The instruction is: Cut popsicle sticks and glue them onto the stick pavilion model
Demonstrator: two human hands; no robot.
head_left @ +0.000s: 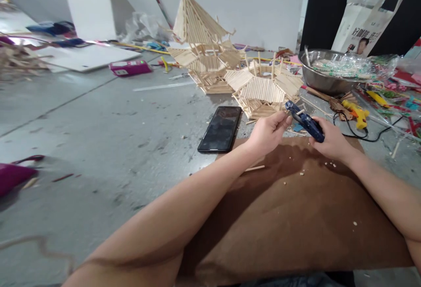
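Observation:
My right hand is wrapped round a dark blue hand cutter, which points up and to the left. A short piece of pale wooden stick shows at the cutter's jaws. Close beside them, my left hand is closed in a pinch, with the stick seeming to run into its fingers. Just beyond the hands stands a low pavilion-like model of wooden sticks, with several short posts on top. Behind it to the left rises a taller stick tower with a pointed roof.
A brown board lies before me, with small wood bits and a loose stick. A black phone rests at its left corner. To the right are a yellow glue gun, a metal bowl and a white bag.

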